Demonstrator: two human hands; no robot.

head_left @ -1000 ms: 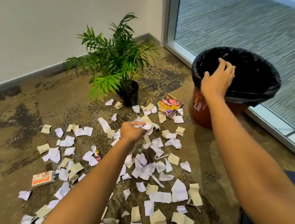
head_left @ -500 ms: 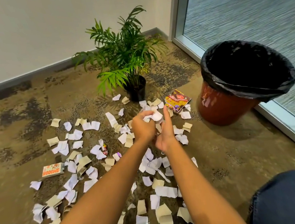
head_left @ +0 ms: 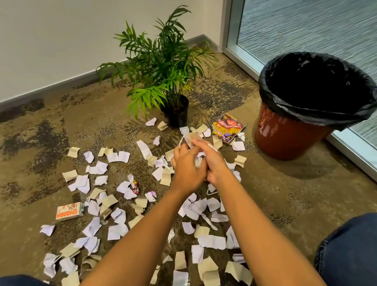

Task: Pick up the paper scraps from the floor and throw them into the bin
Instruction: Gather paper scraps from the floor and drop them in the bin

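From the head view, a bunch of paper scraps (head_left: 198,162) is clasped between the left hand (head_left: 187,167) and the right hand (head_left: 213,163), both curled round it above the carpet (head_left: 26,153). Many more scraps lie scattered below. The red bin (head_left: 286,136), lined with a black bag (head_left: 324,114), stands near on the right, beside a potted palm (head_left: 163,73).

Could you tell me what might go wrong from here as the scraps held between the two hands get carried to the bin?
1. The left hand and right hand only cup a loose bunch of scraps, so pieces may slip out on the way.
2. The bin stands off to the right, so a short throw could land on the floor.
3. Snack wrappers lie among the paper and might get scooped up too.
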